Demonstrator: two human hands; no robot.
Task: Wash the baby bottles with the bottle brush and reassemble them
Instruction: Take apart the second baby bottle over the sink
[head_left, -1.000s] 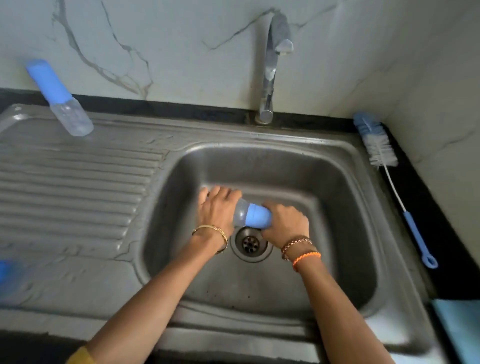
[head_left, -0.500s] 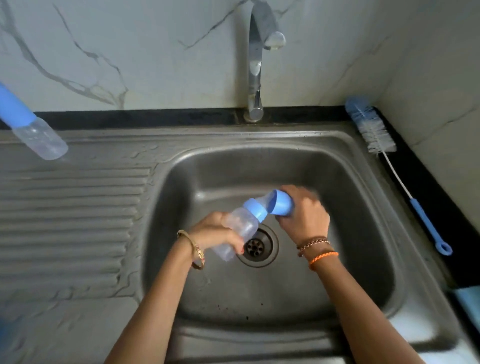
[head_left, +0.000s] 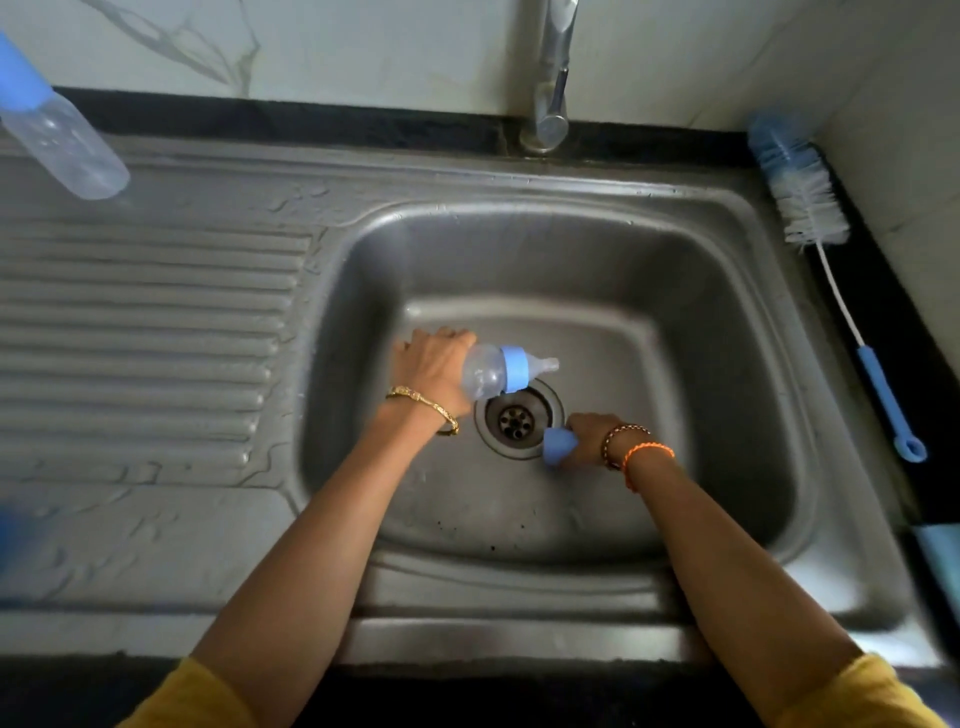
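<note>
Left hand (head_left: 434, 370) grips bottle (head_left: 491, 371), long axis 9-to-3, teat toward 3. Right hand (head_left: 589, 439) holds cap (head_left: 560, 444) at 5 o'clock of bottle, apart. Brush (head_left: 831, 270) at 2 o'clock, nearer right hand.

Steel sink (head_left: 156, 519) with capped bottle (head_left: 57, 130), bottle brush (head_left: 810, 202) alongside.

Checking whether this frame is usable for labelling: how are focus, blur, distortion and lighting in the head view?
Head view: the centre is fairly sharp, the bottle in the left hand and the cap in the right hand readable; the second bottle at far left is smeared and bent by wide-angle distortion; the bottle brush head is soft; lighting is dim and even, with mild sheen on the sink walls.
</note>
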